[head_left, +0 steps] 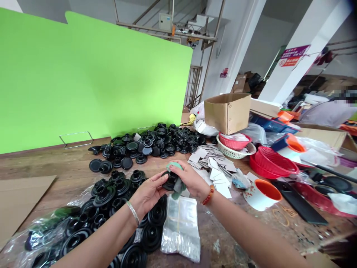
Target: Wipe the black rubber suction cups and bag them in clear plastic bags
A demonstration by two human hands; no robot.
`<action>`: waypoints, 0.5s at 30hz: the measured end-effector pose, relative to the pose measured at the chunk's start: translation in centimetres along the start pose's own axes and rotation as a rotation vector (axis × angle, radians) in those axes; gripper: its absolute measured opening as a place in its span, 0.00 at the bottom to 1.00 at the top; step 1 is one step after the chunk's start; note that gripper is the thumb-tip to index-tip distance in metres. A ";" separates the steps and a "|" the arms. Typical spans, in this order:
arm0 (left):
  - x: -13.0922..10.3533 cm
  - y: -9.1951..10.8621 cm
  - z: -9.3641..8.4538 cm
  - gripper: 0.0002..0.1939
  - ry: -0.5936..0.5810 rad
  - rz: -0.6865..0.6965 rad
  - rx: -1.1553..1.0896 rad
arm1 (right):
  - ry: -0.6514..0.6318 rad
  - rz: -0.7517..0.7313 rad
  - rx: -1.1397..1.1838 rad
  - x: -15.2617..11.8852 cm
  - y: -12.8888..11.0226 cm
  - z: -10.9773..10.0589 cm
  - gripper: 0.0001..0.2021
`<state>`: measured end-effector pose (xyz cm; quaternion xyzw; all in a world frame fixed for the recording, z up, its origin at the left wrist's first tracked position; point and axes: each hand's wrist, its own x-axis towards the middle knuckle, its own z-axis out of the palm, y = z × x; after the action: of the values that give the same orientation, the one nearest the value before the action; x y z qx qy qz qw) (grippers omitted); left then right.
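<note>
Between my two hands, above the worktable, is a round black plastic part (169, 181) with a stepped shape. My left hand (152, 191) grips its rim with thumb and fingers. Closed around a green and grey cloth (176, 194), my right hand (187, 176) presses it against the part's other side. Just below lies a stack of clear plastic bags (180, 223). Many similar black parts (104, 195) sit on plastic film to the left, and a larger heap of them (156, 143) lies farther back.
Scattered white cards (214, 165) lie right of the heap. Beyond them stand a cardboard box (227, 113), red baskets (272, 163), a white and orange cup (262, 194) and a black phone-like slab (299, 203). A green panel (97, 82) rises behind the table; flat cardboard (22, 201) lies left.
</note>
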<state>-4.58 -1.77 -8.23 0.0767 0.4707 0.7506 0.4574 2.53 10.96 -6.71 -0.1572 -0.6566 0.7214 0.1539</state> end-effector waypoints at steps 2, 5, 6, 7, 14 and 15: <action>-0.1 -0.1 -0.1 0.14 0.014 0.025 -0.022 | 0.006 0.113 0.118 -0.1 0.5 -0.2 0.14; 0.0 0.4 0.2 0.14 0.017 0.049 -0.027 | -0.012 0.165 0.190 -0.2 0.6 -0.5 0.18; 0.2 0.7 0.3 0.13 0.017 0.049 -0.019 | -0.015 0.153 0.171 -0.2 0.7 -0.6 0.19; 0.4 1.1 0.3 0.12 0.019 0.047 -0.007 | -0.014 0.130 0.133 0.0 0.8 -0.7 0.20; 5.4 3.4 -0.9 0.10 0.038 -0.008 0.253 | 0.053 -0.049 -0.508 4.8 2.6 -4.3 0.18; 6.4 3.6 -1.3 0.10 0.052 -0.021 0.304 | 0.077 -0.040 -0.576 6.0 2.8 -5.2 0.16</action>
<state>-11.13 1.78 -8.17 0.1204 0.5914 0.6675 0.4360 -0.66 17.98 -10.13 -0.2090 -0.8311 0.4955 0.1419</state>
